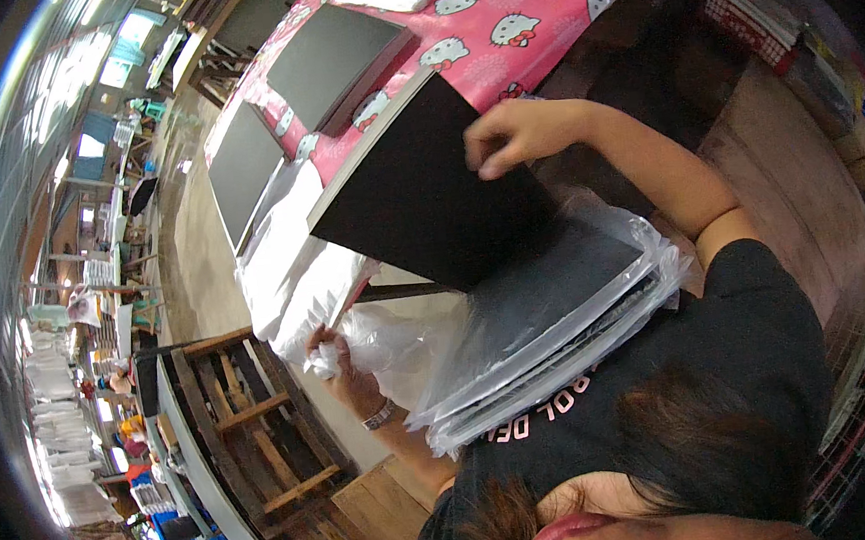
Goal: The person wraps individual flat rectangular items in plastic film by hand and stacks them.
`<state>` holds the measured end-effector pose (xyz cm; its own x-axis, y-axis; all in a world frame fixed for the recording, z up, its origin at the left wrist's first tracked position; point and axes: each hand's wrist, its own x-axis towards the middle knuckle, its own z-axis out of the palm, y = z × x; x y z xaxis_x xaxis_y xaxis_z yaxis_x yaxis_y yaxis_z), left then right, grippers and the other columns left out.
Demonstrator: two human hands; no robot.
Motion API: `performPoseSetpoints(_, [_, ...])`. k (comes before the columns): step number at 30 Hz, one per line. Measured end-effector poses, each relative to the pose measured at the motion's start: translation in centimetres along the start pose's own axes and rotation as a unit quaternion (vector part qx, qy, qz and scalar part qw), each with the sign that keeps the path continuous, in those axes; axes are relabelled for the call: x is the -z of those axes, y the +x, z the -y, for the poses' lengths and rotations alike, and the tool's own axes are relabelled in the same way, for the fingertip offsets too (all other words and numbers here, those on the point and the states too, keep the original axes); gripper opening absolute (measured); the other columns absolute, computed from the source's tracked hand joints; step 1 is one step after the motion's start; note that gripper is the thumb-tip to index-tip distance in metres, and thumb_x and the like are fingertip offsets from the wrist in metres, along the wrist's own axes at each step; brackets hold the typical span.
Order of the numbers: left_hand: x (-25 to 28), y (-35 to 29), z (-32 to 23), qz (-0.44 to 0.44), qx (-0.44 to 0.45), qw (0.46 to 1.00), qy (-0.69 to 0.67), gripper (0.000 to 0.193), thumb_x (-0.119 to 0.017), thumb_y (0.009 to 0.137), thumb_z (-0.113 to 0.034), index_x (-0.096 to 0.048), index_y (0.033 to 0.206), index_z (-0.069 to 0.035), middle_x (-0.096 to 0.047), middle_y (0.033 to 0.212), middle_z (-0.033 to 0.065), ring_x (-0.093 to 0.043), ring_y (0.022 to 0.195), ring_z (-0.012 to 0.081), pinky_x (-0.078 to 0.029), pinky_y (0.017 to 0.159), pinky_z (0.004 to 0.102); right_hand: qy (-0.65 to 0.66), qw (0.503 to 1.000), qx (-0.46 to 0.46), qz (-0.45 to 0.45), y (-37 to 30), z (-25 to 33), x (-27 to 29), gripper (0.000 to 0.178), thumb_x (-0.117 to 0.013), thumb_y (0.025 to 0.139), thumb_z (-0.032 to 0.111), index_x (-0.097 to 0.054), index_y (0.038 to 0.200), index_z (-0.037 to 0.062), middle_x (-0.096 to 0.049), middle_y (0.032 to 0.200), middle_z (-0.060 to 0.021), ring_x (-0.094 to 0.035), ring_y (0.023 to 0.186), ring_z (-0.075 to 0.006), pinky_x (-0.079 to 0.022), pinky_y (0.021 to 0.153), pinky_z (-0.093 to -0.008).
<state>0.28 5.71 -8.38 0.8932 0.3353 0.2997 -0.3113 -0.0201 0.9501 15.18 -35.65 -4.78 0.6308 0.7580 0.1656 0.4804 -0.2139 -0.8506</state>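
Observation:
A large flat black board (437,184) with a pale edge stands tilted in front of me. My right hand (528,135) is closed on its right edge, fingers curled in a pinch. Lower left, my left hand (344,371), a watch on its wrist, grips a bunched clear plastic bag (387,338). Against my body lies a stack of black boards in clear plastic sleeves (557,331), and the tilted board's lower edge meets it. How far the bag reaches under the board is hidden.
A table with a pink patterned cover (476,31) holds a thick black slab (333,66), a thinner grey panel (245,173) and white plastic wrap (296,254). Wooden pallets (264,442) stand lower left. A red basket (751,22) is far right. Distant people and shelving line the left.

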Motion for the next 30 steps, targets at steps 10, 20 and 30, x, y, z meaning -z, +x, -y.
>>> performPoseSetpoints(10, [-12.9,1.1,-7.7,0.211,0.017,0.97,-0.123,0.058,-0.067,0.073,-0.004,-0.042,0.126,-0.002,-0.051,0.124,0.0197,-0.045,0.121,0.0323,-0.04,0.1,0.0414,0.08,0.988,0.073,-0.113,5.2,8.8,-4.3,0.062,-0.073,0.075,0.013,-0.045,0.131,0.0078,-0.061,0.07,-0.0062,-0.057,0.065,-0.0098,-0.047,0.065,-0.026])
performPoseSetpoints(20, [-14.5,1.5,-6.7,0.187,0.053,0.979,0.066,0.049,-0.075,0.073,-0.012,-0.055,0.115,0.001,-0.06,0.075,0.0022,-0.057,0.061,0.0111,-0.047,0.055,0.0242,0.195,0.95,0.079,-0.233,5.9,6.5,-5.8,0.016,-0.067,0.082,0.016,-0.061,0.081,0.0014,-0.061,0.07,-0.002,-0.054,0.062,-0.008,-0.044,0.058,-0.0265])
performPoseSetpoints(30, [-7.0,1.9,-3.9,0.068,0.095,0.989,-0.095,0.036,-0.059,0.087,-0.039,-0.055,0.098,-0.005,-0.059,0.079,0.003,-0.056,0.069,0.0116,-0.045,0.059,0.024,0.239,0.946,0.209,0.071,1.7,3.4,-2.7,0.031,-0.065,0.082,0.026,-0.06,0.102,0.0023,-0.066,0.092,-0.0111,-0.063,0.087,-0.0194,-0.05,0.077,-0.0306])
